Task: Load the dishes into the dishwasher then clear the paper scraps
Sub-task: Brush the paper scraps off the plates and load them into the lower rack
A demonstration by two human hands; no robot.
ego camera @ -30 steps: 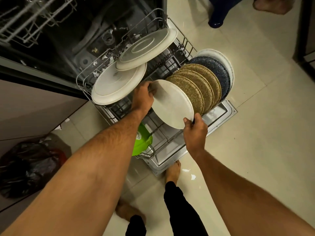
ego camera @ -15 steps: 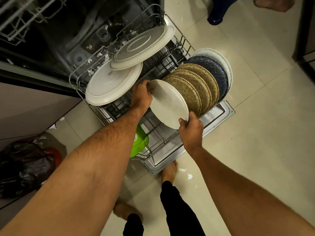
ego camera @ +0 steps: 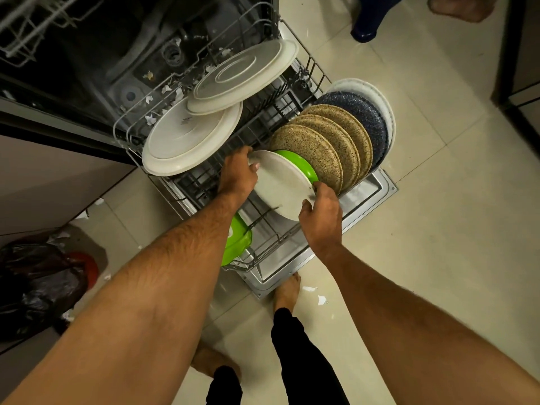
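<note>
I hold a small white plate [ego camera: 282, 185] on edge over the pulled-out lower rack [ego camera: 264, 248] of the dishwasher. My left hand [ego camera: 238, 173] grips its upper left rim and my right hand [ego camera: 321, 219] pinches its lower right rim. A green edge [ego camera: 302, 166] shows right behind it. Further back stand three speckled brown plates [ego camera: 318, 147], a dark blue plate [ego camera: 361, 116] and a white plate [ego camera: 380, 97]. Two large white plates [ego camera: 190, 138] lean at the rack's left. Paper scraps [ego camera: 314, 293] lie on the floor near my foot.
More scraps [ego camera: 150, 118] sit in the rack's back and along the cabinet foot [ego camera: 84, 213]. Another green dish [ego camera: 238, 242] lies in the rack's front corner under my left arm. A black rubbish bag [ego camera: 35, 287] stands at the left. The open door [ego camera: 375, 194] juts over the tiled floor.
Both hands have brought the white plate down and closer to the speckled plates. A green edge now shows behind it.
</note>
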